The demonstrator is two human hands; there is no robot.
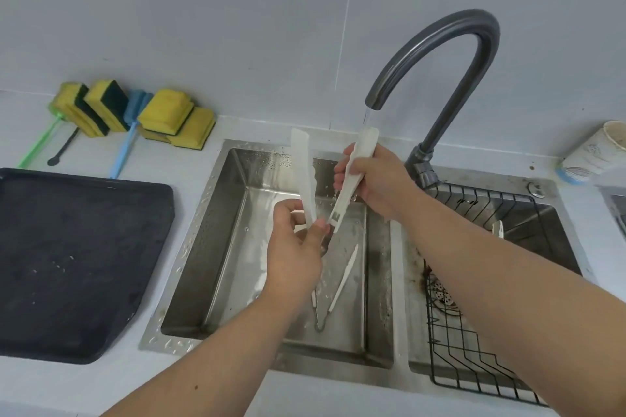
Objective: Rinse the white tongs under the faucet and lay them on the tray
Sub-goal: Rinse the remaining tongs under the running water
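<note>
The stainless steel double sink (220, 220) is the anchor: left of it lies the flat dark rectangular tray (78, 264), and at its back rim the curved grey metal faucet (474, 30) runs. Above its left basin the white plastic tongs (305, 173) spread in a V. The right hand (379, 179) wraps its fingers round the arm under the stream; the left hand (294, 254) pinches the other near the joint. Wet plastic could slip from that light pinch into the basin.
</note>
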